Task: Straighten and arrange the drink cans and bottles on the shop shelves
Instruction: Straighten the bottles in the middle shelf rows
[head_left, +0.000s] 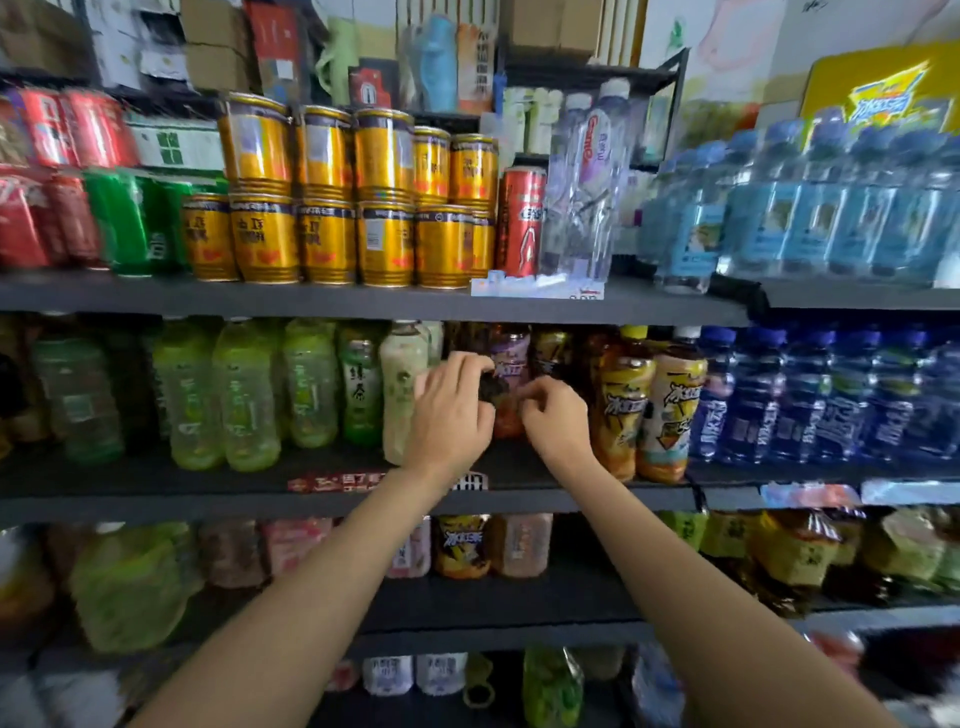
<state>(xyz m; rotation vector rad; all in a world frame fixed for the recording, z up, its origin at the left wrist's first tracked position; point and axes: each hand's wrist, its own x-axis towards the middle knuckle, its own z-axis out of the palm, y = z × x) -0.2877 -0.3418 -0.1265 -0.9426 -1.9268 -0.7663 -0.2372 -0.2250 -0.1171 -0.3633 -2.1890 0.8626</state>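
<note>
Both of my hands reach into the middle shelf (363, 501). My left hand (451, 410) curls its fingers round a dark bottle with a reddish lower part (505, 415), gripping it near the top. My right hand (555, 421) pinches the same bottle from the right side. A purple-labelled bottle (511, 358) stands right behind it. A pale milky bottle (402, 384) stands to the left, and yellow-labelled iced tea bottles (623, 400) to the right. The held bottle is mostly hidden by my hands.
Gold cans (322, 208) are stacked two high on the upper shelf, with red and green cans (130, 223) at the left and clear water bottles (587, 192) at the right. Green tea bottles (244, 395) and blue bottles (831, 395) flank the middle shelf. More bottles fill the lower shelves.
</note>
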